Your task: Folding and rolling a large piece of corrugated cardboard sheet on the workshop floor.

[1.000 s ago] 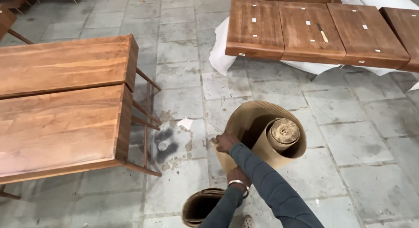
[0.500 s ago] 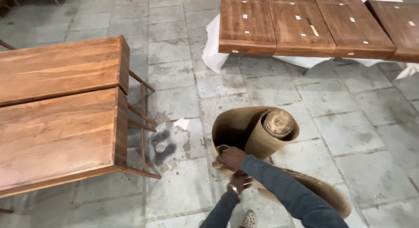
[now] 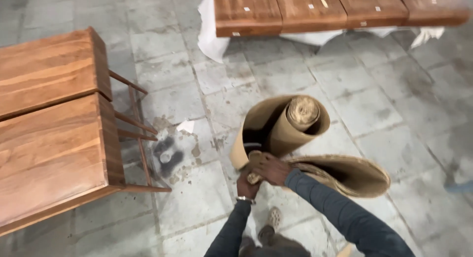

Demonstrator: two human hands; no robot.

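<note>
Both hands [image 3: 261, 173] grip cardboard roll [image 3: 286, 124] edge, open floor [image 3: 207, 80] around.

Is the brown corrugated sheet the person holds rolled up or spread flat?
Rolled up, loosely: the brown corrugated sheet coils around a tight core, outer layers gaping open. Both hands, left hand and right hand, grip its lower edge.

Left hand [image 3: 248, 180] and right hand [image 3: 272, 168] now both closed on lower end of brown corrugated cardboard roll [image 3: 288, 124]; a second ago only one hand touched it. Loose outer wrap [image 3: 352, 174] now splayed right. View shifted downward.
</note>
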